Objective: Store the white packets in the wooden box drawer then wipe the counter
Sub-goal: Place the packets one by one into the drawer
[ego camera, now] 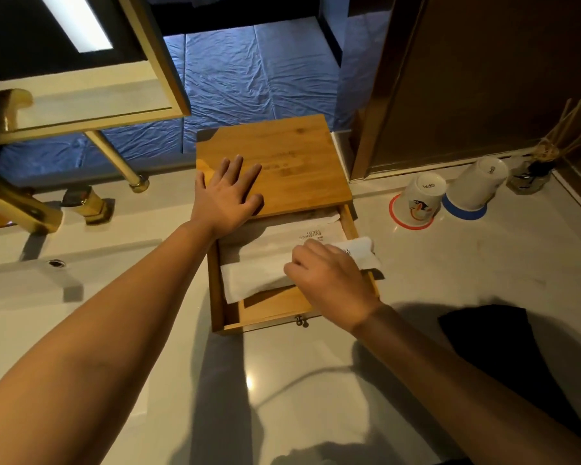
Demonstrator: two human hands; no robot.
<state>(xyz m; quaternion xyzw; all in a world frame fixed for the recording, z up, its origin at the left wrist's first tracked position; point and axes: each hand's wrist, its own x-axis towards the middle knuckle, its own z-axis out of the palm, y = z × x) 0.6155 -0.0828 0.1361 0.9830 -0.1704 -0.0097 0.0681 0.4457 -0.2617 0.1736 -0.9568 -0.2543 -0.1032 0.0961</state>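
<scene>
- While drawer [269, 312] stood open: left hand [227, 196] flat, fingers spread, on wooden box [296, 152], holding nothing.
- Right hand [329, 280] closed on white packet [259, 280], laid across drawer, one end over rim.
- Another packet [302, 233] already inside.
- Left to do: closing, wiping counter [282, 397].

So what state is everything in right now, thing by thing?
Wooden box drawer: pulled open.
White packets: lying in the drawer, one end overhanging its right side.
Left hand: flat on the box top.
Right hand: on a packet.
Two cups: upside down.
Black cloth: lying on the counter.
</scene>
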